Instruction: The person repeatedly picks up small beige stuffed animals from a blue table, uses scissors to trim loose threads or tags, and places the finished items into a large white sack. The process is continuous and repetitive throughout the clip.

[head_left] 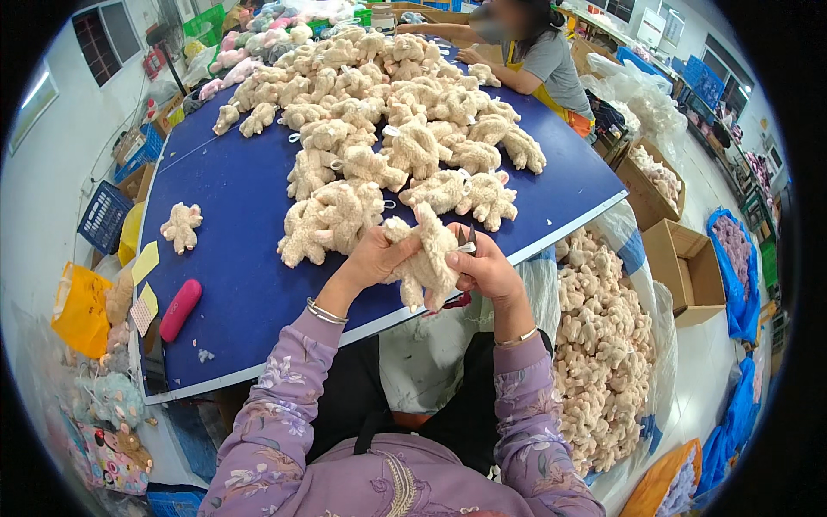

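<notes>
Over the table's near edge I hold a cream, fluffy plush toy (435, 265). My left hand (381, 258) is closed around one side of it, thumb on top. My right hand (487, 269) is closed at the toy's other side, and small dark-bladed scissors (466, 234) stick up from its fingers. A white tag (467, 248) shows by the right thumb. Just beyond my hands, a heap of similar plush toys (366, 159) covers the middle of the blue table (245, 220). One plush toy (182, 227) lies apart on the left.
A pink case (181, 310) and yellow paper pieces (146, 261) lie at the table's left edge. To my right stands a large bag full of plush toys (603, 353), with an open cardboard box (685, 269) beyond. Another person (547, 69) works at the far right side.
</notes>
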Demonstrator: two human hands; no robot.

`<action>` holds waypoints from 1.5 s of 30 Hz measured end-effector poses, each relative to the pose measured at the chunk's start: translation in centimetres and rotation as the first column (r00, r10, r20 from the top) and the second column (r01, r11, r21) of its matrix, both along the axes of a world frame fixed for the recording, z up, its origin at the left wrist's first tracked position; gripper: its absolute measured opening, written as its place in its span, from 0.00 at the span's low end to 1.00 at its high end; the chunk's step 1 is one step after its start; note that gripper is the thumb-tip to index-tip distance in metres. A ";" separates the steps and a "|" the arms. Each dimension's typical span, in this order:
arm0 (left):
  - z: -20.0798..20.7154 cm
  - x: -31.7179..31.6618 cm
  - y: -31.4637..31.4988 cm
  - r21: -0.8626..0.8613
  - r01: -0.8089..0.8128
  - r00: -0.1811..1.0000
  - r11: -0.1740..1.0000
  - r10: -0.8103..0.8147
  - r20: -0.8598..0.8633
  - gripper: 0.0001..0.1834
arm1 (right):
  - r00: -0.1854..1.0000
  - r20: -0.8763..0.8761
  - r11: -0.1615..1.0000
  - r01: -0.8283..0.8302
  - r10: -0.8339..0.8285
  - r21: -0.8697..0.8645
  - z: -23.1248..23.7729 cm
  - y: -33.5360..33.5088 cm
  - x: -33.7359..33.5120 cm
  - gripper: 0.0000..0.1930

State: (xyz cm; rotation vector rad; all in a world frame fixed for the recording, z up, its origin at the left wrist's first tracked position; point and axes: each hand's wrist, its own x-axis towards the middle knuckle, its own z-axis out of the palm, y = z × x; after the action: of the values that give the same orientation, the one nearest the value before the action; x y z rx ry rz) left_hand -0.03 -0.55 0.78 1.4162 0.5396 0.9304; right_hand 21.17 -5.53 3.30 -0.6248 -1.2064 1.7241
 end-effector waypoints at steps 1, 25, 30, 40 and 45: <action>0.5 0.2 -0.1 -0.038 -0.075 0.996 0.996 0.074 -0.049 0.13 | 1.000 0.014 0.999 -0.015 0.014 0.034 0.1 0.1 0.2 0.14; 0.0 0.9 0.8 0.323 -0.332 0.940 0.886 0.338 0.038 0.25 | 0.849 0.066 0.839 0.502 -0.524 0.209 -1.0 1.2 3.3 0.20; -0.4 0.7 1.0 0.080 -0.361 0.932 0.929 0.358 0.051 0.22 | 0.718 -0.018 0.715 0.696 -0.696 0.070 1.7 2.2 7.3 0.29; -0.9 1.8 0.7 0.163 -0.324 0.931 0.932 0.345 -0.122 0.14 | 0.088 0.624 0.560 0.551 -0.776 0.618 -4.6 5.3 7.7 0.20; -0.8 1.6 0.4 0.192 -0.365 0.912 0.911 0.391 -0.124 0.16 | 0.129 0.370 0.342 0.727 -0.920 0.596 -3.8 5.1 5.8 0.14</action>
State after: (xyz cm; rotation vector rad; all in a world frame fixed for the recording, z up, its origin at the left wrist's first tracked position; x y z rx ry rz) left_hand 1.53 -0.11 -0.04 1.5756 0.8998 1.1983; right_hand 26.94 -0.39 -0.50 -1.5024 -1.1110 0.2471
